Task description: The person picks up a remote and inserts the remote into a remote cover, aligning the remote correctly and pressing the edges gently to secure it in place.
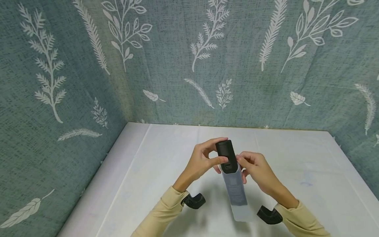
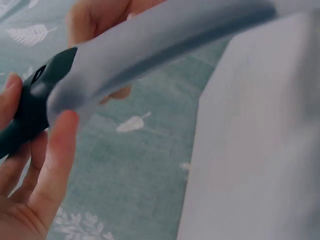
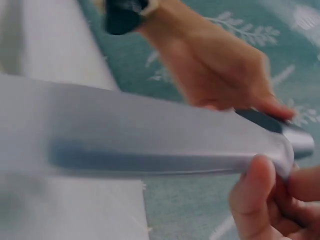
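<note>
A long black handheld device (image 1: 226, 149) with a small recessed detail on its face stands partly out of a frosted translucent plastic sleeve (image 1: 240, 213). Its lower part shows dimly through the plastic, and its exact kind is unclear. My left hand (image 1: 204, 157) grips the bare black end, thumb across the front. In the left wrist view, one finger of it touches the mouth of the sleeve (image 2: 130, 55). At the right edge of that mouth, my right hand (image 1: 259, 171) pinches the plastic between thumb and fingers, as the right wrist view shows on the sleeve (image 3: 175, 130).
Below the hands lies a white table (image 1: 142, 184). Green fabric walls (image 1: 174, 65) with white leaf prints rise behind it and at both sides. Each wrist carries a black band mount, one on the left (image 1: 193, 200) and one on the right (image 1: 269, 215).
</note>
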Demonstrator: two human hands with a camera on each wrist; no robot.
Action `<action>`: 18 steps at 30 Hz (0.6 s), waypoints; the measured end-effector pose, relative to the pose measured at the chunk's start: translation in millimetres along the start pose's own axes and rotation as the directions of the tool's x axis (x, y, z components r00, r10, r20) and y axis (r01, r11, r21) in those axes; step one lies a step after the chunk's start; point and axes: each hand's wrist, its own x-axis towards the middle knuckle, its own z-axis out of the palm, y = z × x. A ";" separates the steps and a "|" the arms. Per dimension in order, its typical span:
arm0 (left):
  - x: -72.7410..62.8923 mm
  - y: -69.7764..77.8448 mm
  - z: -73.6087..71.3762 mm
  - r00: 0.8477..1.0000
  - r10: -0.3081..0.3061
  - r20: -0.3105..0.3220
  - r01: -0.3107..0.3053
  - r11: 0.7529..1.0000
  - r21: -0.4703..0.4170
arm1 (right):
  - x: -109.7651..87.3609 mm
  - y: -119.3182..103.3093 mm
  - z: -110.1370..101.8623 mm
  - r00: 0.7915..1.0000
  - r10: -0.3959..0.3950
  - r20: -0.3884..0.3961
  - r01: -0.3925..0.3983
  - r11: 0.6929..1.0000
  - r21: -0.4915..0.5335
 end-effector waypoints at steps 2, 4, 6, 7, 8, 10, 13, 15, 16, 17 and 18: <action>0.8 1.3 -0.7 1.000 -0.016 0.017 0.016 1.000 0.013 | -1.2 1.4 6.8 0.998 -0.003 -0.065 0.002 1.000 -0.009; 1.7 3.3 -0.8 0.999 -0.032 0.031 0.031 0.999 0.042 | -2.1 3.5 12.2 0.993 -0.009 -0.115 0.007 1.000 -0.015; 2.6 5.7 -0.5 0.997 -0.054 0.051 0.051 0.997 0.062 | -2.7 4.2 16.8 0.986 -0.013 -0.165 0.011 1.000 -0.014; 3.1 6.5 -0.2 0.996 -0.065 0.060 0.061 0.996 0.067 | -2.8 4.1 18.8 0.983 -0.013 -0.185 0.013 1.000 -0.006; 3.6 7.0 0.2 0.995 -0.077 0.068 0.072 0.995 0.069 | -2.9 3.9 20.5 0.980 -0.013 -0.201 0.014 1.000 0.002; 4.3 7.5 0.8 0.992 -0.095 0.078 0.090 0.994 0.063 | -2.6 2.6 23.5 0.974 -0.006 -0.228 0.010 1.000 0.016; 4.8 7.1 2.0 0.991 -0.102 0.088 0.098 0.994 0.054 | -1.3 0.7 25.5 0.968 0.001 -0.250 0.008 0.999 0.032; 5.5 8.2 2.6 0.991 -0.097 0.088 0.092 0.994 0.056 | -0.1 -0.7 24.1 0.970 -0.012 -0.242 0.020 0.999 0.028; 6.1 9.5 2.9 0.992 -0.093 0.085 0.088 0.994 0.060 | 0.7 -1.7 22.7 0.973 -0.022 -0.232 0.029 0.999 0.027; 7.0 11.0 3.0 0.993 -0.085 0.080 0.080 0.994 0.069 | 1.6 -2.8 21.0 0.975 -0.036 -0.221 0.043 0.999 0.027; 7.9 13.2 3.0 0.994 -0.078 0.073 0.072 0.994 0.076 | 2.4 -4.1 19.1 0.977 -0.053 -0.205 0.060 0.998 0.028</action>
